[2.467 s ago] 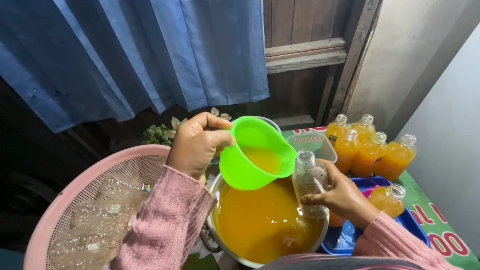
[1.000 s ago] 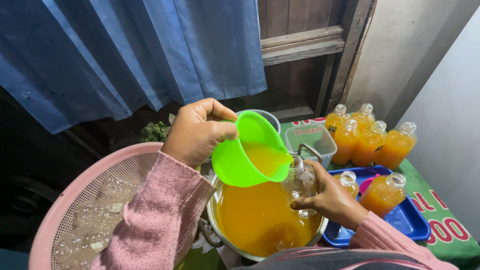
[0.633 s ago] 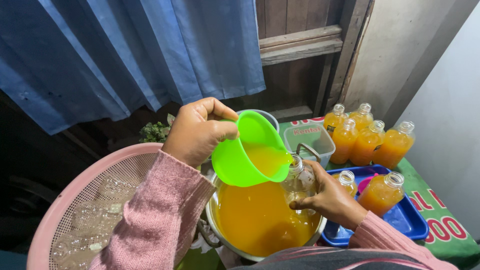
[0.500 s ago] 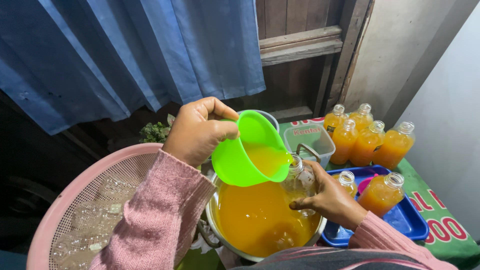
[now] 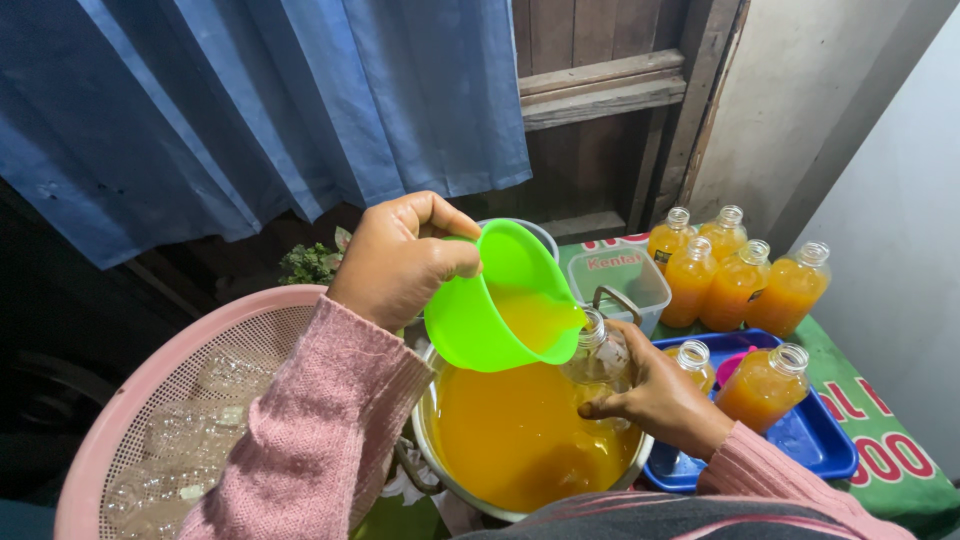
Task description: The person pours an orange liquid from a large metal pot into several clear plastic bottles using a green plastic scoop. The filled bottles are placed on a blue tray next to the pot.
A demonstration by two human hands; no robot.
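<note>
Your left hand (image 5: 400, 262), clamped on the green jug (image 5: 500, 305), has tipped it further, juice now reaching the bottle (image 5: 598, 355) gripped by your right hand (image 5: 660, 400) over the pot (image 5: 520, 440).

Bright green scoop cup (image 5: 500, 305): glossy smooth plastic. Small clear bottle (image 5: 597, 352): transparent, shiny, probably plastic, hard to tell from glass here. Round pot (image 5: 440, 470) of orange liquid: polished metal rim, liquid surface glossy. Pink sleeve (image 5: 310, 440): fuzzy knitted cloth, matt. Pink perforated basket (image 5: 150, 400): matt plastic. Blue tray (image 5: 815, 440): smooth shiny plastic. Blue curtain (image 5: 300, 100): soft matt cloth. Brown door frame (image 5: 600, 90): rough unfinished wood. Green table (image 5: 900, 470) cover: slightly glossy printed sheet.
</note>
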